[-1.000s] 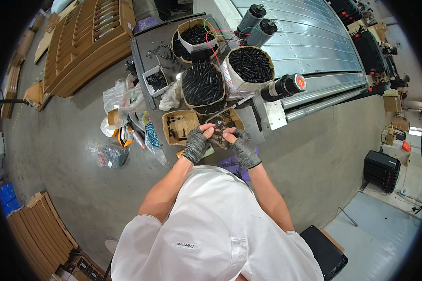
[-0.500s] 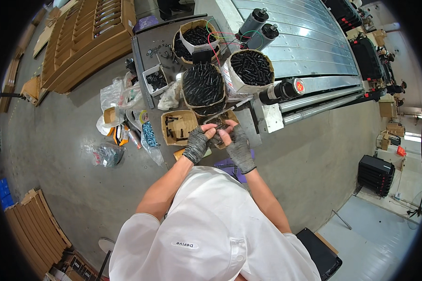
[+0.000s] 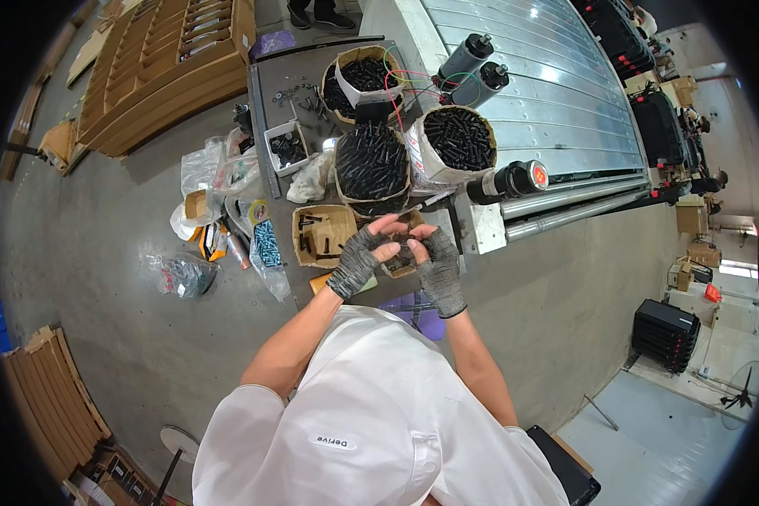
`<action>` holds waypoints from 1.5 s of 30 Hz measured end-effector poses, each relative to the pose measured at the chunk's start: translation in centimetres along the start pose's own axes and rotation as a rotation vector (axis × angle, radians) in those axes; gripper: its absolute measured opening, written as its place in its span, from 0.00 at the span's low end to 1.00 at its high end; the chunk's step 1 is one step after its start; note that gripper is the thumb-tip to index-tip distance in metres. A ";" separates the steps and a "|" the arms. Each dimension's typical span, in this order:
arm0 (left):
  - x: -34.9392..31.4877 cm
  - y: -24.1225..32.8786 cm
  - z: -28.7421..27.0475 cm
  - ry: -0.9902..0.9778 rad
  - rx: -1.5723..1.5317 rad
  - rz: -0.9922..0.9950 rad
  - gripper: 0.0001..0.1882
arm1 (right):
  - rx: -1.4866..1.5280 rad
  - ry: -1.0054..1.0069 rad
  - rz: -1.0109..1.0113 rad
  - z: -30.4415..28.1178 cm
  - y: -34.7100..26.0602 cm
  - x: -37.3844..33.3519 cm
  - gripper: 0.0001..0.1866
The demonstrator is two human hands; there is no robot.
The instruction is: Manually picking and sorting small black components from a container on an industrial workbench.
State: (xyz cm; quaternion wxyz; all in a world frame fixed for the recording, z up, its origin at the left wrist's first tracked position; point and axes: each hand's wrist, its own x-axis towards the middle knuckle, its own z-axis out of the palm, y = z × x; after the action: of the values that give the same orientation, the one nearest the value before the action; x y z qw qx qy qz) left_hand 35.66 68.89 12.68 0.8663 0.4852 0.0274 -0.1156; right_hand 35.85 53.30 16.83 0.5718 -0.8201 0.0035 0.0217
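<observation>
My left hand (image 3: 361, 255) and my right hand (image 3: 438, 268), both in grey fingerless gloves, face each other above a small box of little dark parts (image 3: 401, 263). The fingers of both hands are curled toward each other. Whatever they hold is too small and dark to make out. Just left of my left hand, an open cardboard box (image 3: 316, 226) holds a few loose black bolts. Beyond my hands stands a carton heaped with black bolts (image 3: 371, 164); its near wall comes close to my fingers.
Two more cartons of black bolts (image 3: 459, 139) (image 3: 369, 74) stand farther back. A white box (image 3: 285, 145) of dark parts sits on the left of the table (image 3: 270, 93). Grey motors with wires (image 3: 466, 56) rest by a metal roller conveyor (image 3: 538, 76). Bags lie at the left.
My fingertips have moved apart from their tight cluster, showing more of the small parts box below. The whole view has shifted slightly.
</observation>
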 end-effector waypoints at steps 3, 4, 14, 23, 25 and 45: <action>-0.2 -0.1 -1.1 -0.023 0.265 -0.049 0.17 | -0.162 -0.096 -0.064 0.0 -1.8 0.1 0.08; -0.1 -0.2 -1.0 -0.009 0.272 -0.083 0.16 | -0.166 -0.092 -0.067 -0.1 -1.8 0.0 0.08; 0.2 0.2 -2.7 0.092 0.285 -0.072 0.17 | -0.161 -0.162 -0.113 1.0 -1.6 3.1 0.08; -1.9 -2.2 -11.4 0.342 0.462 -0.133 0.13 | -0.483 -0.208 -0.313 2.5 -0.1 15.4 0.07; -2.9 -2.1 -12.5 0.371 0.498 -0.146 0.12 | -0.501 -0.242 -0.290 3.0 -0.5 16.6 0.07; 0.1 -1.8 -14.0 0.227 1.392 -0.203 0.16 | -0.694 -0.286 -0.363 3.3 0.0 18.1 0.08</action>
State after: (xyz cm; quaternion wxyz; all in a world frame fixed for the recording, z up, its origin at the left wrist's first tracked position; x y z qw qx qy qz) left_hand 36.30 79.81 3.74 0.3319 0.9299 0.0823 -0.1351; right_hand 53.81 56.69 14.98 0.2509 -0.9401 -0.2281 0.0338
